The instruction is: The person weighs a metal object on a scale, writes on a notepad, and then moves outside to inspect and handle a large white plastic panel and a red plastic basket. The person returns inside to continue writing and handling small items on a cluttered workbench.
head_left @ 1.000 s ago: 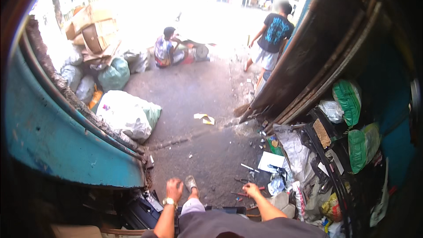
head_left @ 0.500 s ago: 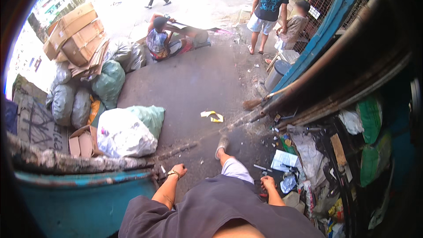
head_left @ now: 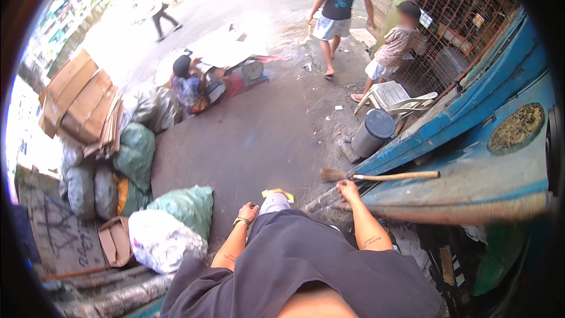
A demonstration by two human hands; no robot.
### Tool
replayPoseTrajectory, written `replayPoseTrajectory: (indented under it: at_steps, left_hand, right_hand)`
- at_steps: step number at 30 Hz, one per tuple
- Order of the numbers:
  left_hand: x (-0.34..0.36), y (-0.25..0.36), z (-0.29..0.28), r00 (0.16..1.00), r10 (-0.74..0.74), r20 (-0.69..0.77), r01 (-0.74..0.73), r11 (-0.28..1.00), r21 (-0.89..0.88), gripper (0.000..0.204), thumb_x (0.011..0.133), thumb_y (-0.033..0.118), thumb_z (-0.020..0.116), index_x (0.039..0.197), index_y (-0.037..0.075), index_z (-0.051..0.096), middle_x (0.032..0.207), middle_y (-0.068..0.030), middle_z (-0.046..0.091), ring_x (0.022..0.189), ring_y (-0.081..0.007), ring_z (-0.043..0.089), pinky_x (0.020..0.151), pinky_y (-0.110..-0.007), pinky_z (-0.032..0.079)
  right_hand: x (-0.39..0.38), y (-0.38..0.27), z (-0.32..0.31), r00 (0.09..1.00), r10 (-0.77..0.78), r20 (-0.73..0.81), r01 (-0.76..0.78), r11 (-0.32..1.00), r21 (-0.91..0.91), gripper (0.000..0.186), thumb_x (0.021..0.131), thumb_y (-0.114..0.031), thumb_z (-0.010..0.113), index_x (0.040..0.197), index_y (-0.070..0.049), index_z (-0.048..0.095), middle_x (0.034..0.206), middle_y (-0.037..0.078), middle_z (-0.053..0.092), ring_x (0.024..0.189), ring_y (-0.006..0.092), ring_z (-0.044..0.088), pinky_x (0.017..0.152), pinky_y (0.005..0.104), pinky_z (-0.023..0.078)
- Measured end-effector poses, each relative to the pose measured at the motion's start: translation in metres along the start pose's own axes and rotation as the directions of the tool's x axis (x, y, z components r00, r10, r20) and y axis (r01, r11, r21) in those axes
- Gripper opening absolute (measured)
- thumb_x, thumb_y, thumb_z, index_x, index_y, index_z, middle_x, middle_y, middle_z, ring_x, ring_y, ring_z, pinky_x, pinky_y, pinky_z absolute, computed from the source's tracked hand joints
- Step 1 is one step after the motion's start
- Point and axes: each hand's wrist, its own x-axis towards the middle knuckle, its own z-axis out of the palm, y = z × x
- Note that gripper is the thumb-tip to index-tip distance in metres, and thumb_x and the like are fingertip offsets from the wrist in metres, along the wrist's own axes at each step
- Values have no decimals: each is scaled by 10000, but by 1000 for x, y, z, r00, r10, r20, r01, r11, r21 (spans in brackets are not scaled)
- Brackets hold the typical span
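My left hand [head_left: 248,212] hangs beside my black shirt, near the green and white sacks [head_left: 183,212], fingers loosely bent and apart, with nothing visible in it. My right hand [head_left: 347,190] is raised forward, open with bent fingers, just below a straw broom [head_left: 332,175] with a wooden handle, which lies along the blue door frame [head_left: 412,144]; I cannot tell whether they touch. A pale leg of mine reaches forward beside a yellow scrap [head_left: 284,194] on the dark ground.
Cardboard [head_left: 82,97] and filled sacks [head_left: 132,156] line the left. A person sits [head_left: 188,85] ahead; others walk [head_left: 162,15], [head_left: 335,6] or stand [head_left: 394,47] by a grille. A grey bin [head_left: 372,132] and plastic chair [head_left: 391,94] stand right.
I have moved forward through the doorway, nearer the broom, sacks and bin. My right hand has risen toward the broom. The person in the black shirt has stepped left, away from the grille.
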Motion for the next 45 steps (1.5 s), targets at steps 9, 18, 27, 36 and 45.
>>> replayPoseTrajectory:
  at_steps: [9,18,27,36,45]
  left_hand:
    - [256,123,24,982,54,182,-77,990,121,421,861,399,601,1159,113,684,1172,-177,666,1151,-349,600,1004,-424,460]
    - [386,221,5,954,-58,295,-20,967,253,439,854,382,571,1179,102,666,1200,-190,650,1162,-365,590,1000,-446,461]
    - [423,315,74,903,-361,235,343,932,113,434,852,383,576,1167,100,672,1189,-183,655,1161,-360,587,996,-443,460]
    - [444,404,70,786,-532,316,537,840,80,431,851,385,582,1161,100,675,1187,-182,656,1161,-358,588,997,-441,458]
    - [711,570,96,878,-423,225,459,877,-145,429,850,387,588,1156,99,679,1185,-182,657,1160,-355,590,998,-438,457]
  right_hand:
    - [259,-93,-25,983,-47,-176,82,978,193,215,909,-224,628,1038,-53,635,752,40,647,483,136,574,395,294,439]
    - [384,-85,-66,930,277,-241,-218,945,245,99,890,-149,629,904,-53,649,649,41,622,470,150,581,379,312,449]
    - [637,-281,-170,996,-80,-48,63,957,-284,179,861,-191,646,968,-56,695,717,53,675,557,158,631,478,307,496]
    - [814,-501,-218,960,-232,156,279,845,-456,266,842,-266,643,1032,-90,704,930,107,727,847,238,696,775,369,529]
    - [999,-574,-266,971,-118,210,198,888,-415,206,878,-224,656,996,-56,674,752,41,660,544,134,598,465,306,452]
